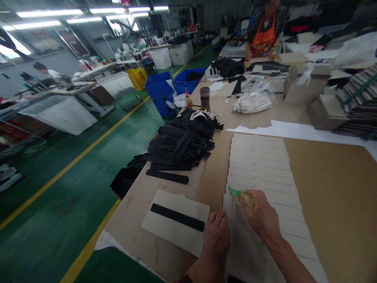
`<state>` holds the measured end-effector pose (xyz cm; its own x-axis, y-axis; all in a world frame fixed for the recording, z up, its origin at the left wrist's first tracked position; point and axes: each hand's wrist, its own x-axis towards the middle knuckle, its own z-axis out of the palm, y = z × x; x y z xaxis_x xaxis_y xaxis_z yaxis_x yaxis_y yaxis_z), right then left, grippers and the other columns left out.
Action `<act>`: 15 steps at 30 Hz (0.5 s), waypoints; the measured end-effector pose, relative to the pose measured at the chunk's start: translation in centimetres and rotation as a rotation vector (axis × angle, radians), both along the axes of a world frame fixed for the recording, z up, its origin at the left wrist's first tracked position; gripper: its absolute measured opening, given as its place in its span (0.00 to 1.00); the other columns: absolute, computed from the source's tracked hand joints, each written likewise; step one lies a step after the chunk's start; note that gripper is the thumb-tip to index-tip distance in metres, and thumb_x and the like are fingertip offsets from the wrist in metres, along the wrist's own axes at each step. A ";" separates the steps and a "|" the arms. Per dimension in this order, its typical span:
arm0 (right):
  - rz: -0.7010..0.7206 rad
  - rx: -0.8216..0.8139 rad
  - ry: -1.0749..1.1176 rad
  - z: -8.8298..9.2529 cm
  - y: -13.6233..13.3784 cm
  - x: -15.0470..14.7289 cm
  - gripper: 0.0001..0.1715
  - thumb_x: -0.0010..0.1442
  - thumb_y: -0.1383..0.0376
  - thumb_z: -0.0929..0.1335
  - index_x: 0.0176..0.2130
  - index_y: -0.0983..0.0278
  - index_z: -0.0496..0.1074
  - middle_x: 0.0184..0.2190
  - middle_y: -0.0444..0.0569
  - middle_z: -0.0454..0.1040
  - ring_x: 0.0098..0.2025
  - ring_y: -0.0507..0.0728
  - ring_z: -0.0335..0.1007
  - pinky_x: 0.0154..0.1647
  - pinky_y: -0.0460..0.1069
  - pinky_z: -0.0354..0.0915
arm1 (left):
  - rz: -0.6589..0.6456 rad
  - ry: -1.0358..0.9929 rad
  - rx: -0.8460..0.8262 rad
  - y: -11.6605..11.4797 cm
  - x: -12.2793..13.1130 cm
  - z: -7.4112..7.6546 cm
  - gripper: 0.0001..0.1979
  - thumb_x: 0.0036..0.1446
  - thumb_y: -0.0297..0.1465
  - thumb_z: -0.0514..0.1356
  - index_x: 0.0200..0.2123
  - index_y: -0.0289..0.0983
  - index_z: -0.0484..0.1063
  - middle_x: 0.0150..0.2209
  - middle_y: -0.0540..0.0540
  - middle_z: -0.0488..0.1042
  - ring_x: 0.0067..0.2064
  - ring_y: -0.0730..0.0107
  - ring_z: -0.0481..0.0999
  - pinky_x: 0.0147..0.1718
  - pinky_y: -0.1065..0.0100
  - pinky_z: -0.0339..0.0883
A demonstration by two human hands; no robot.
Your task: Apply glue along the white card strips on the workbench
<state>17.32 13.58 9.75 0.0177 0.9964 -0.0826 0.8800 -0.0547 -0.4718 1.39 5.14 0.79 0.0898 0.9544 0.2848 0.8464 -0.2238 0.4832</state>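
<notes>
My right hand (pixel 262 216) is closed round a small squeeze glue bottle (pixel 247 199) with a green nozzle. Its tip points at the left edge of a long row of overlapping pale board pieces (pixel 259 157). My left hand (pixel 217 235) lies between that row and a separate beige board (pixel 175 236), fingers curled together; whatever is under the fingertips is hidden. Across the beige board runs a black strip (pixel 176 217). A loose black strip (pixel 167 176) lies above it, beside a heap of black strips (pixel 182 143).
Farther along the table (pixel 330 173) stand a brown jar (pixel 205 98), a red-tipped bottle (pixel 188 99), a plastic bag (pixel 255 98) and stacked boards (pixel 330 108). Blue bins (pixel 160 92) stand on the floor beyond the left edge. A person in an orange apron (pixel 263 39) is across the table.
</notes>
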 end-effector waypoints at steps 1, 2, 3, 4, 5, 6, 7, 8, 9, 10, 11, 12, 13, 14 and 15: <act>0.008 0.007 0.009 0.0 0.0 -0.2 0.17 0.66 0.53 0.60 0.46 0.59 0.67 0.46 0.48 0.71 0.40 0.58 0.72 0.33 0.50 0.61 | 0.001 0.003 -0.002 0.0 0.0 0.0 0.17 0.55 0.19 0.52 0.44 0.39 0.72 0.47 0.44 0.75 0.47 0.58 0.69 0.47 0.56 0.74; 0.008 0.013 0.017 0.0 0.0 -0.1 0.17 0.65 0.52 0.60 0.46 0.59 0.67 0.46 0.48 0.71 0.40 0.58 0.72 0.33 0.50 0.61 | 0.002 0.006 -0.003 0.0 0.0 0.0 0.17 0.55 0.19 0.52 0.44 0.39 0.72 0.47 0.44 0.75 0.47 0.58 0.69 0.47 0.56 0.74; 0.001 0.016 0.020 0.0 -0.1 0.2 0.17 0.65 0.52 0.60 0.46 0.58 0.67 0.46 0.48 0.71 0.40 0.58 0.72 0.33 0.50 0.61 | 0.002 0.009 -0.005 0.0 0.0 0.1 0.17 0.55 0.19 0.52 0.45 0.39 0.72 0.47 0.44 0.76 0.47 0.58 0.69 0.47 0.56 0.74; -0.012 0.015 0.017 0.0 -0.2 0.8 0.18 0.65 0.51 0.60 0.46 0.58 0.67 0.46 0.48 0.72 0.40 0.58 0.72 0.34 0.50 0.62 | 0.001 0.011 -0.006 0.0 0.0 0.1 0.17 0.55 0.19 0.52 0.45 0.39 0.72 0.47 0.44 0.76 0.47 0.58 0.69 0.46 0.56 0.74; -0.034 0.012 0.010 -0.1 -0.3 1.6 0.18 0.65 0.51 0.60 0.46 0.58 0.67 0.47 0.48 0.72 0.40 0.58 0.72 0.34 0.51 0.62 | -0.001 0.013 -0.006 0.0 0.0 0.2 0.17 0.55 0.19 0.52 0.45 0.39 0.72 0.47 0.44 0.76 0.46 0.58 0.70 0.46 0.56 0.75; -0.066 0.009 -0.001 -0.1 -0.5 2.6 0.19 0.64 0.50 0.60 0.46 0.57 0.67 0.47 0.48 0.72 0.41 0.59 0.72 0.34 0.51 0.62 | -0.002 0.015 -0.006 0.0 0.0 0.2 0.17 0.55 0.19 0.52 0.45 0.38 0.71 0.47 0.44 0.76 0.46 0.59 0.70 0.46 0.57 0.75; -0.099 0.009 -0.014 -0.2 -0.7 3.6 0.20 0.64 0.49 0.60 0.46 0.57 0.67 0.48 0.48 0.72 0.41 0.59 0.72 0.34 0.52 0.62 | -0.002 0.016 -0.005 0.1 0.0 0.3 0.17 0.55 0.18 0.52 0.45 0.39 0.71 0.46 0.44 0.76 0.46 0.59 0.70 0.46 0.57 0.75; -0.130 0.012 -0.026 -0.3 -0.9 4.4 0.21 0.63 0.48 0.59 0.47 0.57 0.67 0.48 0.48 0.72 0.42 0.60 0.72 0.34 0.52 0.63 | -0.001 0.017 -0.004 0.1 0.1 0.4 0.17 0.56 0.18 0.52 0.45 0.39 0.71 0.46 0.44 0.76 0.45 0.59 0.70 0.46 0.57 0.75; -0.161 0.018 -0.038 -0.4 -1.0 5.1 0.22 0.62 0.47 0.59 0.47 0.57 0.67 0.48 0.48 0.72 0.42 0.61 0.72 0.34 0.52 0.63 | 0.001 0.018 -0.001 0.1 0.1 0.4 0.17 0.56 0.18 0.52 0.45 0.39 0.71 0.46 0.44 0.76 0.45 0.60 0.70 0.46 0.57 0.75; -0.181 0.021 -0.046 -0.5 -1.1 5.5 0.23 0.62 0.47 0.59 0.47 0.57 0.67 0.48 0.48 0.72 0.43 0.61 0.72 0.34 0.52 0.63 | 0.001 0.019 0.001 0.1 0.0 0.5 0.17 0.56 0.18 0.52 0.45 0.39 0.71 0.46 0.44 0.76 0.46 0.60 0.70 0.46 0.57 0.75; -0.191 0.022 -0.046 -0.6 -1.1 5.5 0.23 0.62 0.46 0.59 0.47 0.57 0.67 0.49 0.48 0.72 0.43 0.61 0.72 0.34 0.52 0.63 | 0.000 0.020 0.005 0.2 0.0 0.5 0.17 0.56 0.18 0.52 0.45 0.39 0.71 0.46 0.44 0.76 0.46 0.60 0.71 0.46 0.57 0.76; -0.191 0.020 -0.039 -0.7 -1.1 5.2 0.23 0.62 0.47 0.59 0.47 0.57 0.67 0.48 0.48 0.72 0.42 0.61 0.72 0.34 0.52 0.63 | -0.004 0.020 0.008 0.2 0.0 0.5 0.17 0.56 0.19 0.52 0.45 0.39 0.71 0.46 0.44 0.76 0.46 0.60 0.71 0.46 0.57 0.76; -0.181 0.013 -0.027 -0.7 -1.1 4.7 0.22 0.62 0.47 0.60 0.47 0.57 0.67 0.48 0.48 0.72 0.41 0.60 0.72 0.34 0.52 0.63 | -0.008 0.020 0.010 0.2 0.0 0.5 0.18 0.56 0.18 0.52 0.45 0.39 0.72 0.47 0.44 0.76 0.46 0.59 0.71 0.46 0.57 0.76; -0.164 0.005 -0.008 -0.8 -1.1 4.0 0.21 0.62 0.48 0.60 0.46 0.57 0.67 0.47 0.48 0.72 0.41 0.59 0.72 0.34 0.51 0.63 | -0.013 0.020 0.012 0.3 -0.1 0.5 0.18 0.56 0.18 0.52 0.46 0.39 0.72 0.47 0.44 0.76 0.46 0.59 0.71 0.46 0.57 0.76; -0.142 -0.002 0.014 -0.8 -1.0 3.3 0.20 0.62 0.49 0.60 0.46 0.57 0.68 0.47 0.48 0.72 0.40 0.59 0.72 0.34 0.51 0.63 | -0.017 0.020 0.013 0.3 -0.1 0.5 0.18 0.55 0.18 0.52 0.46 0.39 0.72 0.47 0.44 0.76 0.46 0.59 0.71 0.45 0.57 0.76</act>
<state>20.60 12.58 8.94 0.1571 0.9839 -0.0855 0.8568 -0.1788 -0.4837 1.26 5.46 1.28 0.1116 0.9490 0.2948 0.8517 -0.2442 0.4637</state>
